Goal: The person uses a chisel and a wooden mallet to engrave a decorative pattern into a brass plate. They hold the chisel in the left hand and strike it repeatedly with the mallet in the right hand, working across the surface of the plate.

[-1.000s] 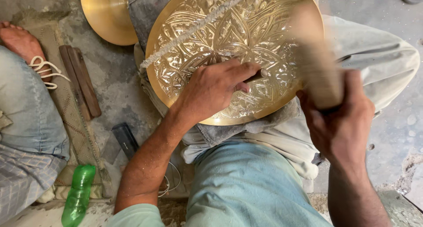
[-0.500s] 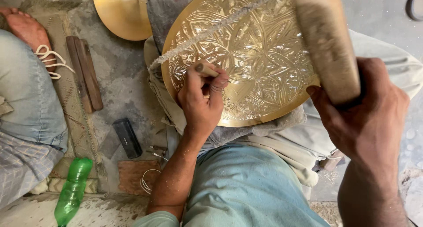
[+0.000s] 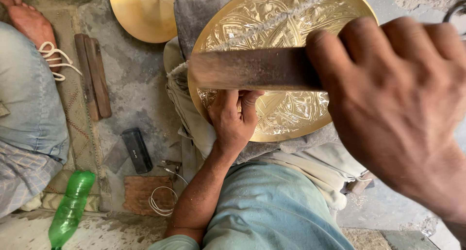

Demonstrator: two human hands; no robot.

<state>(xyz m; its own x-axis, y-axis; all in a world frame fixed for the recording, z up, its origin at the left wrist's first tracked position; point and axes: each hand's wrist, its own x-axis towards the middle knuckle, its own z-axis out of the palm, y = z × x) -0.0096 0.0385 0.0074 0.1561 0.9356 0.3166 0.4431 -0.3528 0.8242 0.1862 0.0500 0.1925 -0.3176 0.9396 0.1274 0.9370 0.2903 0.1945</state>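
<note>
Two hands are at work: the left hand (image 3: 233, 121) is closed on something small, too hidden to name, against the engraved round brass plate (image 3: 284, 60) propped over the lap, while a brown wooden mallet (image 3: 252, 68) is gripped tight by the right hand (image 3: 398, 104).

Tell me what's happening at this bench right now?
A person sits with an engraved brass plate propped on cloth over their lap. The left hand presses on the plate's lower part, fingers pinched as if around a small tool, too hidden to tell. The right hand grips a wooden mallet, raised across the plate. A plain brass disc, a green bottle and another person's foot lie to the side.
</note>
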